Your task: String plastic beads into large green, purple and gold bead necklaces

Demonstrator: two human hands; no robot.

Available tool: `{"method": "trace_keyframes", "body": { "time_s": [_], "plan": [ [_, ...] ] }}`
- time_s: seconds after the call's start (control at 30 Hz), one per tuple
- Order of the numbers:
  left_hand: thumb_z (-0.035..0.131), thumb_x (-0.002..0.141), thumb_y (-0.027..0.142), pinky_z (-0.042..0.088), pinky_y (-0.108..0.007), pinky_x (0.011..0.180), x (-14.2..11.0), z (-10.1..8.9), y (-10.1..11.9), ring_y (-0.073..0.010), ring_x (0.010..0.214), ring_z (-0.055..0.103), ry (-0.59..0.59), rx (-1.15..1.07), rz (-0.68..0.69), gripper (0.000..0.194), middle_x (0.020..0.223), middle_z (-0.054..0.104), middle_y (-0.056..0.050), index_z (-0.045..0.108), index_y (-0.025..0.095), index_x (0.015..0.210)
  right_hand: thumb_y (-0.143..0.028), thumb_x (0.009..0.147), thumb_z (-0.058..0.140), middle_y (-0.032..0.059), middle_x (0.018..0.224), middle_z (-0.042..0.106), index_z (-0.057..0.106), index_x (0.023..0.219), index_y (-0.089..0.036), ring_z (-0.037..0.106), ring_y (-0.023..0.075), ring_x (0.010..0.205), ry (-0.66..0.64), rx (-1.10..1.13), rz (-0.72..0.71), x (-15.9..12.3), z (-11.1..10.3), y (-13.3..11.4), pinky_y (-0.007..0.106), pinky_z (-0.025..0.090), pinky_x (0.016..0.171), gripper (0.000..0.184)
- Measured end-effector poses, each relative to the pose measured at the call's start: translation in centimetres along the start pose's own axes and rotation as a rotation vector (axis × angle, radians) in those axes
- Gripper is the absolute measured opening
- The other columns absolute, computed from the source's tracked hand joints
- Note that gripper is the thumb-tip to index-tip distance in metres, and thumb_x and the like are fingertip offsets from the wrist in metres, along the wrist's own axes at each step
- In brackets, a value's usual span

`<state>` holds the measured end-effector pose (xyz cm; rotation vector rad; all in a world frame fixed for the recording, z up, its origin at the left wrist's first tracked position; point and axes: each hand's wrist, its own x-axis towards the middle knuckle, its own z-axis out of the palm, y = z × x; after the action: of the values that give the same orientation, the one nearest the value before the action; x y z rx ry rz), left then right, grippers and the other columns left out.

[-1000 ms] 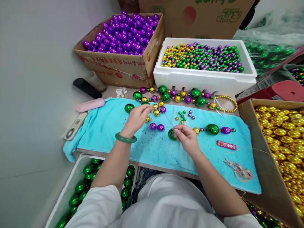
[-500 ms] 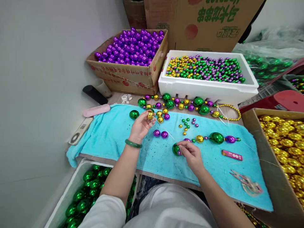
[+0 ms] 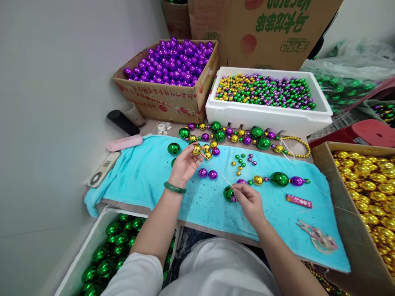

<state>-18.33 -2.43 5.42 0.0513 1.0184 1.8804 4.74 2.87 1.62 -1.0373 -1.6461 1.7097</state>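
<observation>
My left hand (image 3: 184, 163) pinches a gold bead (image 3: 196, 149) above the turquoise towel (image 3: 148, 172). A thin needle (image 3: 217, 168) runs from that bead down to my right hand (image 3: 249, 200), which pinches its near end. Beside my right hand lies a part-strung strand (image 3: 279, 179): a large green bead (image 3: 228, 193), then purple, gold, a big green and purple beads. Loose purple beads (image 3: 207, 173) and small mixed beads (image 3: 243, 159) lie between my hands.
A cardboard box of purple beads (image 3: 173, 61) and a white foam box of mixed beads (image 3: 265, 88) stand at the back. A box of gold beads (image 3: 367, 185) is right, a tub of green beads (image 3: 114, 246) near left. Finished strand (image 3: 240, 135), pink lighter (image 3: 299, 201), scissors (image 3: 317, 237).
My left hand picked a gold bead from the pile and lifted it to the needle tip. My right hand stayed by the green bead, holding the needle.
</observation>
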Motion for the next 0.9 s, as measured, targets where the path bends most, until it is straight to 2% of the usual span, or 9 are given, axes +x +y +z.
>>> {"method": "trace_keyframes", "body": {
  "time_s": [0.17, 0.37, 0.53, 0.73, 0.9],
  "plan": [
    [0.067, 0.078, 0.023, 0.052, -0.022, 0.062, -0.1, -0.3, 0.1, -0.0112, 0.069, 0.065, -0.027, 0.029, 0.057, 0.022, 0.092, 0.072, -0.005, 0.065, 0.017, 0.099, -0.038, 0.072, 0.065, 0.0006, 0.056, 0.056, 0.069, 0.073, -0.017, 0.046, 0.011, 0.049, -0.002, -0.037, -0.021, 0.0, -0.2, 0.1, 0.024, 0.036, 0.048, 0.021],
    [0.079, 0.065, 0.017, 0.051, -0.022, 0.067, -0.9, -0.4, 0.1, -0.0108, 0.078, 0.063, -0.17, 0.139, 0.165, 0.045, 0.103, 0.069, -0.003, 0.065, 0.021, 0.108, -0.038, 0.074, 0.064, 0.0013, 0.057, 0.057, 0.07, 0.074, -0.016, 0.048, 0.011, 0.05, -0.001, -0.054, -0.06, 0.1, -0.5, 0.0, 0.023, 0.038, 0.047, 0.022],
    [0.081, 0.064, 0.014, 0.049, -0.022, 0.072, -1.8, 0.3, -0.2, -0.011, 0.084, 0.061, -0.285, 0.197, 0.213, 0.053, 0.106, 0.068, -0.003, 0.064, 0.023, 0.114, -0.036, 0.075, 0.064, 0.0016, 0.057, 0.059, 0.071, 0.075, -0.016, 0.05, 0.011, 0.05, 0.002, -0.039, -0.097, 0.2, -0.4, 0.1, 0.023, 0.04, 0.048, 0.021],
    [0.082, 0.063, 0.015, 0.048, -0.023, 0.078, -2.3, 0.7, -0.1, -0.0123, 0.088, 0.061, -0.306, 0.225, 0.235, 0.055, 0.104, 0.069, -0.003, 0.064, 0.023, 0.115, -0.036, 0.075, 0.064, 0.002, 0.057, 0.06, 0.071, 0.074, -0.016, 0.049, 0.0104, 0.049, 0.01, -0.061, -0.105, 0.2, -0.8, 0.0, 0.022, 0.039, 0.046, 0.021],
    [0.084, 0.063, 0.02, 0.048, -0.023, 0.073, -2.6, 0.9, -0.4, -0.013, 0.088, 0.061, -0.325, 0.217, 0.238, 0.04, 0.105, 0.069, -0.004, 0.067, 0.02, 0.1, -0.035, 0.073, 0.065, 0.0007, 0.054, 0.057, 0.07, 0.073, -0.016, 0.047, 0.0096, 0.046, 0.0, -0.006, -0.095, 0.2, -1.0, -0.4, 0.022, 0.037, 0.045, 0.02]
  ]
}}
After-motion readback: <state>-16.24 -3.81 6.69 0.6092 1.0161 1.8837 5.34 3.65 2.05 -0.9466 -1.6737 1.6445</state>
